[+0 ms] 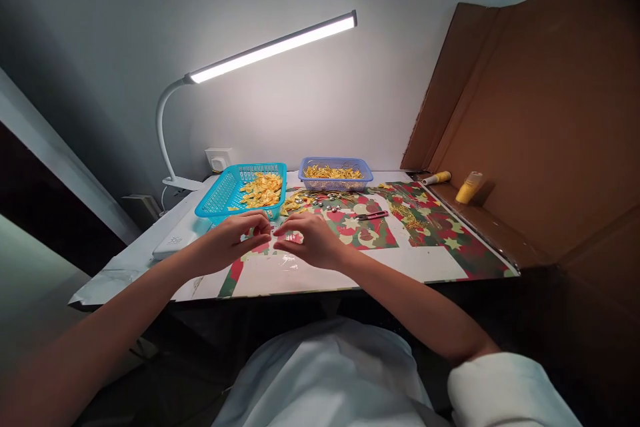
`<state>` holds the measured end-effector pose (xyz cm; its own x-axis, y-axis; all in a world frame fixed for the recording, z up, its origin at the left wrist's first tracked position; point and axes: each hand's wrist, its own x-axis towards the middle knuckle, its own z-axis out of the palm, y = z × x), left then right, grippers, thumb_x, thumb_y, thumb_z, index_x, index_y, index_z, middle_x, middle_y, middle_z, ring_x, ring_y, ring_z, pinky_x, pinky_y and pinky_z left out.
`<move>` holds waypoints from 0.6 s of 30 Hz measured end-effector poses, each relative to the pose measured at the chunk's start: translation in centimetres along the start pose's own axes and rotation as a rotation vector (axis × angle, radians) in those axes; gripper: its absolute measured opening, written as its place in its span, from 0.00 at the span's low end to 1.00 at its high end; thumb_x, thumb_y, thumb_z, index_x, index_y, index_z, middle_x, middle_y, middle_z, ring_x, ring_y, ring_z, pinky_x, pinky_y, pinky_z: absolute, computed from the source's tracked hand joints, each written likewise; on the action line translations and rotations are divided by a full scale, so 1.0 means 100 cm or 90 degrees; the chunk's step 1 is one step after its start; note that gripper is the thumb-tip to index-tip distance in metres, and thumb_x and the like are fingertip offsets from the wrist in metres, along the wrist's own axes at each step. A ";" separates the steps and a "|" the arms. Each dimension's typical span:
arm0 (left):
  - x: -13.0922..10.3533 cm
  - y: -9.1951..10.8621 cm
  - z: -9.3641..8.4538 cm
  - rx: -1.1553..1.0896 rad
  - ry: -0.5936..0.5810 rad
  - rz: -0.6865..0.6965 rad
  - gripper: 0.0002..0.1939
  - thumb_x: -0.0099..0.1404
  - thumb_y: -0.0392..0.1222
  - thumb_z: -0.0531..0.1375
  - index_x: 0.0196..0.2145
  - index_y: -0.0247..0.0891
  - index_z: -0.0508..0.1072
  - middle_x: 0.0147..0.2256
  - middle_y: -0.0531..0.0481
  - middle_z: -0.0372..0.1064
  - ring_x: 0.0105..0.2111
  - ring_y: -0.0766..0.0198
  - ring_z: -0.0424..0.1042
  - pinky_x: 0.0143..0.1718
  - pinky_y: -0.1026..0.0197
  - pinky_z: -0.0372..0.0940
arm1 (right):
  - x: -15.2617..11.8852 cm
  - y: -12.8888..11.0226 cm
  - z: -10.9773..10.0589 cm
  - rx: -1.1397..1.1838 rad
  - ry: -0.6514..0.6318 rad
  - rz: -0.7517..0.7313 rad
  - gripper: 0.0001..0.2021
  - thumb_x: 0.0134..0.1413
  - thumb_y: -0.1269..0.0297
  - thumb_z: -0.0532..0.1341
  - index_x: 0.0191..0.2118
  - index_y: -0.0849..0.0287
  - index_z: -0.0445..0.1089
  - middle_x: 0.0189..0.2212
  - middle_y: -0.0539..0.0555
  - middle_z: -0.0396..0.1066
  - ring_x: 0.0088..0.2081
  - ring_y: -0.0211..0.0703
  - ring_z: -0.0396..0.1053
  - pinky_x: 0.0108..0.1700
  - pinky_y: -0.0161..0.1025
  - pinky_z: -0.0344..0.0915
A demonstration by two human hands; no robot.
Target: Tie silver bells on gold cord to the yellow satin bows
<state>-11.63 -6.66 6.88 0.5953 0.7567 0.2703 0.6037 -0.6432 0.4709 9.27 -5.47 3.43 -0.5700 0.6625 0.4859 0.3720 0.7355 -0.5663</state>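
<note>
We hold both hands up over the front of the table (425, 265), with their fingertips almost meeting. Our left hand (245, 232) has its fingers curled and its thumb close to them. Our right hand (313, 237) is bent the same way, facing it. We can't tell if either hand is pinching something tiny, because the tips are too small to see well.

Just behind our left hand we see a blue basket (214, 191) with a heap of yellow bits (265, 190) inside. To its right, a purple basket (337, 185) holds thin gold pieces (333, 173). In front of that, some shiny little balls (334, 209) lie on the colorful paper (360, 235), near a pair of small snips (373, 215). Gold strings (409, 217) lie farther right. A long lamp (275, 47) shines above.
</note>
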 end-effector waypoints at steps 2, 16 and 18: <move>0.003 0.002 0.002 -0.017 -0.011 0.006 0.14 0.68 0.48 0.53 0.29 0.38 0.68 0.30 0.50 0.66 0.29 0.66 0.62 0.30 0.65 0.60 | 0.001 0.003 0.004 0.081 0.022 0.014 0.09 0.56 0.59 0.64 0.30 0.58 0.76 0.29 0.52 0.74 0.33 0.40 0.67 0.38 0.38 0.58; 0.036 -0.013 0.079 -0.541 0.146 -0.067 0.20 0.56 0.58 0.65 0.37 0.40 0.79 0.40 0.43 0.69 0.42 0.55 0.67 0.41 0.57 0.66 | -0.020 0.019 -0.017 0.561 0.044 0.226 0.19 0.36 0.45 0.70 0.24 0.59 0.76 0.25 0.51 0.74 0.34 0.40 0.69 0.41 0.39 0.63; 0.042 -0.011 0.084 -0.577 0.156 -0.096 0.21 0.52 0.60 0.67 0.36 0.40 0.80 0.40 0.43 0.69 0.38 0.58 0.67 0.36 0.58 0.66 | -0.023 0.022 -0.020 0.578 0.033 0.241 0.19 0.35 0.46 0.71 0.25 0.58 0.77 0.26 0.51 0.74 0.34 0.41 0.70 0.43 0.40 0.63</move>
<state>-5.31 -3.74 0.46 0.3551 0.8939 0.2736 -0.0368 -0.2790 0.9596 12.88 -5.06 2.41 -0.4887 0.8528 0.1840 -0.1932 0.0998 -0.9761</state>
